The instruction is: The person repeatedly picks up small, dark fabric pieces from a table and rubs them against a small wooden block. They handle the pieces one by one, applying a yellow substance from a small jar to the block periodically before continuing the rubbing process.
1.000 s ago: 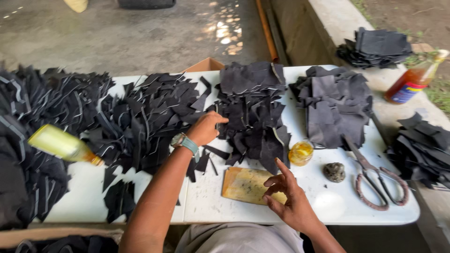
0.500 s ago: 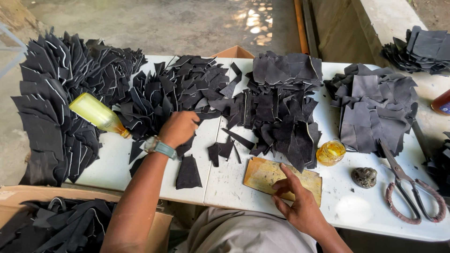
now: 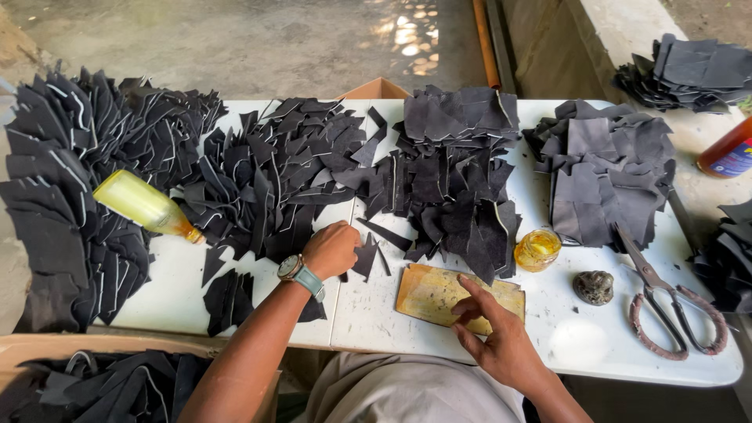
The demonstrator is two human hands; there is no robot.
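Black cut pieces (image 3: 266,184), thin and floppy like soft leather, lie heaped across the white worktop (image 3: 376,325), far too many to count; they look light and limp, best pinched at an edge. Left of the yellow board (image 3: 439,294), the left hand (image 3: 333,249) curls loosely over one small piece (image 3: 365,257), perhaps gripping it. On that board, the right hand (image 3: 497,345) rests, fingers (image 3: 474,288) spread, released. Right of it: one scissors (image 3: 666,301), one yellow jar (image 3: 537,250), one stone (image 3: 594,287).
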